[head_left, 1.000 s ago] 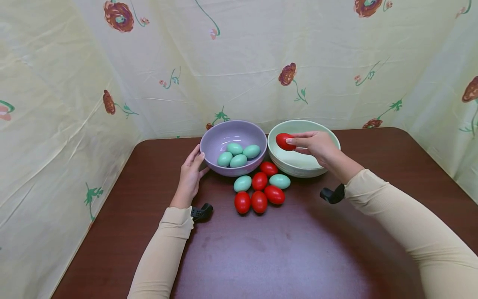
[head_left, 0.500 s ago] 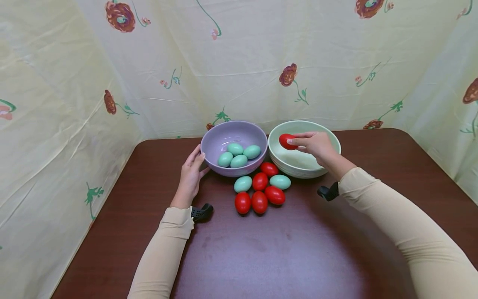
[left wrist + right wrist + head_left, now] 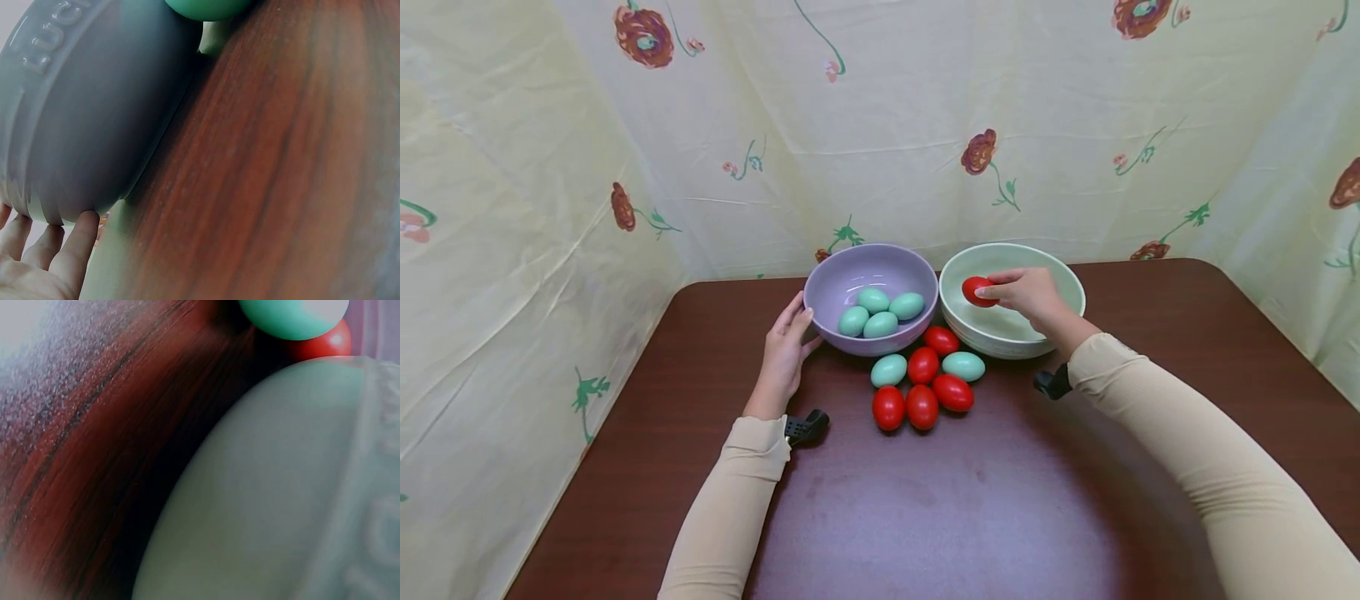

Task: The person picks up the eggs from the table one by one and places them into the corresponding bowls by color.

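Brown table [image 3: 970,517], held red egg [image 3: 977,292] crosswise.

Eggs [image 3: 922,407] are red or mint, cloth [image 3: 880,125] flowered.

head: above, forward-down | left wrist: close, facing purple bowl [image 3: 106,119] | right wrist: close, facing pale-green bowl [image 3: 269,487] | head shows both

L wrist cam: raised "LUC" [image 3: 56,34] on purple bowl [image 3: 112,112], next ltr. cut off; green bowl [image 3: 262,487] ltrs. [image 3: 384,531] blurred.
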